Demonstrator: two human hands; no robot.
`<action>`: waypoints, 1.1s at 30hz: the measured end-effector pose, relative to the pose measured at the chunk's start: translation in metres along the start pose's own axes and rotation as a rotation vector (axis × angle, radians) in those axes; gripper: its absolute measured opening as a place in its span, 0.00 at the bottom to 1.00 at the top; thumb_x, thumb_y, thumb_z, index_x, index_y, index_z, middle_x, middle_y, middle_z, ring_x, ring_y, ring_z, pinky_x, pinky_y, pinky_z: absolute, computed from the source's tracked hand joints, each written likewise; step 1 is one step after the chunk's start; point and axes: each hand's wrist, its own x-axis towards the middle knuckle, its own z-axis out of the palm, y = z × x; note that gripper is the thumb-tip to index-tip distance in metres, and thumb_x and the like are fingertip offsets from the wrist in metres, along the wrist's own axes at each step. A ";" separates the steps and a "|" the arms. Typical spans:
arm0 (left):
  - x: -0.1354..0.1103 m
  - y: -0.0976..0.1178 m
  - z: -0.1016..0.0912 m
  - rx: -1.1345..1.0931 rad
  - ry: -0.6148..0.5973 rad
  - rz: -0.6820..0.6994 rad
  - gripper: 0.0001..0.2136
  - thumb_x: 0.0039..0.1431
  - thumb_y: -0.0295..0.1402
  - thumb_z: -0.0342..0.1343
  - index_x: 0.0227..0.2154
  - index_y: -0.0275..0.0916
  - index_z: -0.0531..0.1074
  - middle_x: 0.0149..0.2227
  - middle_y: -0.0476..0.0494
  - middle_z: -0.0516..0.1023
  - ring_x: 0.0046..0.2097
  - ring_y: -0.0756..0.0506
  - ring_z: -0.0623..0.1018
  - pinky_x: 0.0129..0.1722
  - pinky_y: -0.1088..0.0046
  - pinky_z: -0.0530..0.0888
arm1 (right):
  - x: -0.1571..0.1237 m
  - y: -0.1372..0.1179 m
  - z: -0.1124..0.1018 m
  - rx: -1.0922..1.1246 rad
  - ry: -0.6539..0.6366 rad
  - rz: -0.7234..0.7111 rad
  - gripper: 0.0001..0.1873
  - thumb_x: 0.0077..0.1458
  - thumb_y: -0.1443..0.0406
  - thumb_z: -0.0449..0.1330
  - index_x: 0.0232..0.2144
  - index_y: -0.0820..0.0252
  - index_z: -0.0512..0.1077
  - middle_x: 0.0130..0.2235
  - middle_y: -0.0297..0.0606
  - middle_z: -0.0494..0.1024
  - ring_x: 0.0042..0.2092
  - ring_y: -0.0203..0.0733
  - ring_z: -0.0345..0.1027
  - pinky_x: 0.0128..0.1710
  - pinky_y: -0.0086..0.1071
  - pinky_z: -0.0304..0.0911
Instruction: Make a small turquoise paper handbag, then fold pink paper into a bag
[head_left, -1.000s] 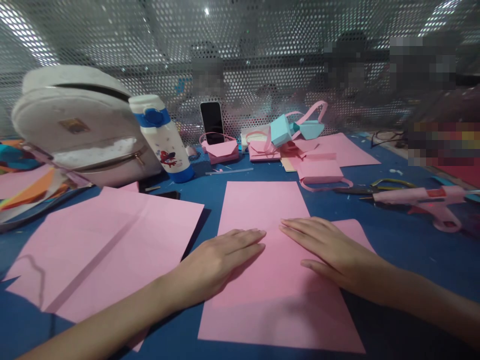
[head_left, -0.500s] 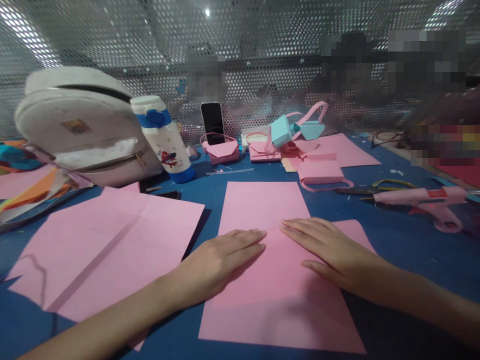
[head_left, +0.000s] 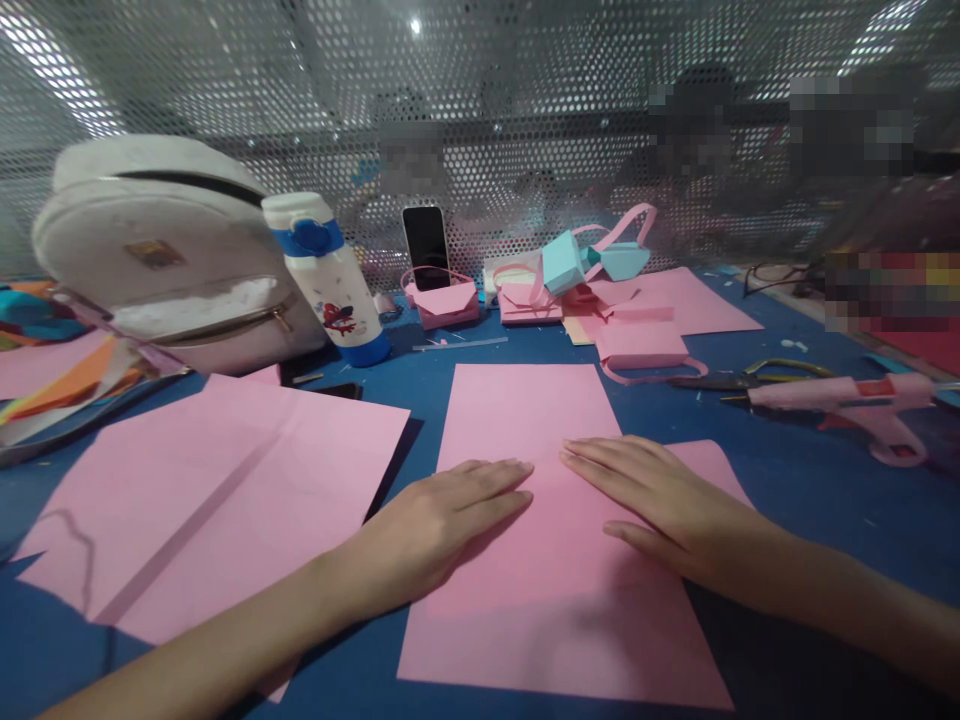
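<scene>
A pink paper sheet [head_left: 536, 415] lies flat on the blue table [head_left: 787, 470] in front of me. My left hand [head_left: 439, 520] rests palm down on its middle, fingers stretched out flat and pointing right. My right hand [head_left: 652, 500] lies flat on the same sheet, fingers extended and pointing left, fingertips a short gap from the left hand's. Neither hand holds anything. A second, smaller pink piece [head_left: 709, 465] sticks out from under the right hand.
A large creased pink sheet [head_left: 217, 490] lies to the left. Behind stand a white backpack [head_left: 165, 250], a white and blue bottle [head_left: 326, 275], a phone [head_left: 425, 243], and folded pink and blue paper pieces [head_left: 592, 275]. Scissors [head_left: 750, 375] and a pink glue gun [head_left: 847, 400] lie at right.
</scene>
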 end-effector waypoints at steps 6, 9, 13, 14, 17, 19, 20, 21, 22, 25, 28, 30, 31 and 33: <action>0.000 0.000 0.002 0.004 0.022 0.007 0.19 0.70 0.25 0.44 0.61 0.38 0.62 0.63 0.36 0.65 0.63 0.41 0.66 0.60 0.55 0.68 | 0.000 0.000 0.000 -0.001 -0.002 0.001 0.33 0.67 0.57 0.50 0.68 0.51 0.44 0.68 0.39 0.55 0.67 0.48 0.48 0.64 0.50 0.51; 0.000 0.000 0.002 0.014 0.024 0.007 0.18 0.70 0.25 0.45 0.60 0.38 0.63 0.63 0.36 0.65 0.63 0.41 0.66 0.60 0.56 0.68 | 0.000 0.000 0.000 -0.010 -0.010 0.000 0.33 0.67 0.57 0.50 0.69 0.51 0.43 0.68 0.39 0.54 0.67 0.47 0.47 0.65 0.50 0.51; 0.001 0.001 0.000 0.025 0.003 0.010 0.18 0.70 0.25 0.45 0.60 0.37 0.63 0.63 0.36 0.64 0.64 0.41 0.65 0.61 0.57 0.67 | 0.001 0.000 -0.001 -0.007 -0.014 0.002 0.33 0.67 0.57 0.50 0.69 0.52 0.44 0.68 0.39 0.54 0.67 0.48 0.48 0.64 0.51 0.51; 0.001 0.001 0.000 0.026 0.004 0.011 0.18 0.70 0.25 0.44 0.60 0.38 0.62 0.63 0.36 0.64 0.64 0.41 0.65 0.61 0.57 0.68 | 0.001 0.000 -0.001 -0.005 -0.010 0.002 0.32 0.67 0.57 0.50 0.68 0.52 0.44 0.68 0.40 0.54 0.67 0.48 0.48 0.64 0.51 0.52; 0.001 0.001 -0.001 0.025 0.017 0.011 0.18 0.70 0.26 0.44 0.60 0.38 0.63 0.63 0.36 0.65 0.63 0.41 0.66 0.60 0.57 0.68 | 0.001 -0.001 -0.001 0.000 0.000 0.004 0.32 0.66 0.58 0.50 0.68 0.52 0.45 0.68 0.40 0.55 0.67 0.48 0.49 0.64 0.51 0.52; 0.001 0.001 0.000 0.021 0.016 0.008 0.18 0.70 0.26 0.45 0.60 0.39 0.63 0.63 0.36 0.65 0.63 0.41 0.66 0.60 0.57 0.68 | 0.000 -0.001 0.000 0.003 0.001 0.009 0.32 0.66 0.58 0.50 0.68 0.51 0.45 0.67 0.40 0.56 0.67 0.49 0.49 0.64 0.52 0.53; 0.000 0.001 0.000 0.020 0.013 0.008 0.18 0.70 0.26 0.45 0.60 0.39 0.63 0.63 0.36 0.65 0.63 0.41 0.66 0.60 0.56 0.68 | 0.000 0.000 0.000 0.005 0.002 0.011 0.32 0.66 0.58 0.50 0.68 0.50 0.45 0.68 0.40 0.56 0.67 0.49 0.49 0.64 0.52 0.53; 0.000 0.001 0.000 0.021 0.010 0.008 0.18 0.70 0.25 0.45 0.60 0.39 0.63 0.63 0.36 0.65 0.63 0.41 0.66 0.60 0.56 0.68 | 0.000 0.000 0.000 0.006 0.002 0.010 0.32 0.66 0.57 0.50 0.68 0.50 0.45 0.68 0.40 0.55 0.67 0.49 0.49 0.64 0.52 0.53; 0.000 0.000 0.000 0.022 0.010 0.010 0.18 0.70 0.25 0.45 0.60 0.39 0.63 0.63 0.36 0.65 0.63 0.41 0.66 0.60 0.56 0.68 | 0.000 0.000 0.000 0.007 0.003 0.009 0.33 0.66 0.57 0.50 0.68 0.50 0.45 0.68 0.40 0.55 0.67 0.49 0.49 0.64 0.52 0.52; 0.000 0.000 0.000 0.027 0.008 0.013 0.17 0.70 0.25 0.44 0.59 0.38 0.64 0.63 0.36 0.65 0.63 0.41 0.66 0.60 0.55 0.68 | 0.000 0.000 0.000 0.005 0.002 0.005 0.32 0.66 0.57 0.50 0.68 0.51 0.45 0.68 0.39 0.55 0.67 0.49 0.49 0.64 0.51 0.52; 0.000 0.000 0.000 0.024 -0.001 0.012 0.17 0.69 0.25 0.45 0.59 0.37 0.64 0.63 0.35 0.64 0.63 0.40 0.65 0.61 0.56 0.68 | 0.001 0.000 -0.001 0.000 -0.012 0.006 0.32 0.67 0.57 0.50 0.68 0.51 0.45 0.68 0.39 0.55 0.67 0.48 0.48 0.64 0.51 0.52; 0.000 0.000 0.000 0.021 -0.005 0.011 0.18 0.69 0.24 0.45 0.59 0.37 0.64 0.64 0.36 0.63 0.64 0.41 0.65 0.61 0.56 0.67 | 0.001 -0.001 -0.001 0.000 -0.022 0.007 0.32 0.67 0.57 0.50 0.68 0.52 0.44 0.68 0.39 0.54 0.67 0.48 0.48 0.64 0.51 0.52; 0.000 0.000 0.000 0.021 -0.002 0.011 0.18 0.69 0.24 0.45 0.59 0.37 0.64 0.64 0.36 0.63 0.64 0.41 0.65 0.61 0.56 0.67 | 0.001 -0.001 -0.001 0.000 -0.023 0.008 0.33 0.67 0.57 0.50 0.68 0.51 0.44 0.68 0.39 0.54 0.67 0.48 0.48 0.64 0.51 0.51; 0.000 0.000 0.001 0.019 0.003 0.014 0.17 0.69 0.24 0.46 0.59 0.37 0.64 0.64 0.36 0.64 0.64 0.41 0.65 0.62 0.57 0.67 | 0.000 0.000 -0.001 -0.001 -0.027 0.009 0.33 0.67 0.57 0.50 0.69 0.51 0.44 0.68 0.39 0.54 0.67 0.48 0.47 0.64 0.51 0.51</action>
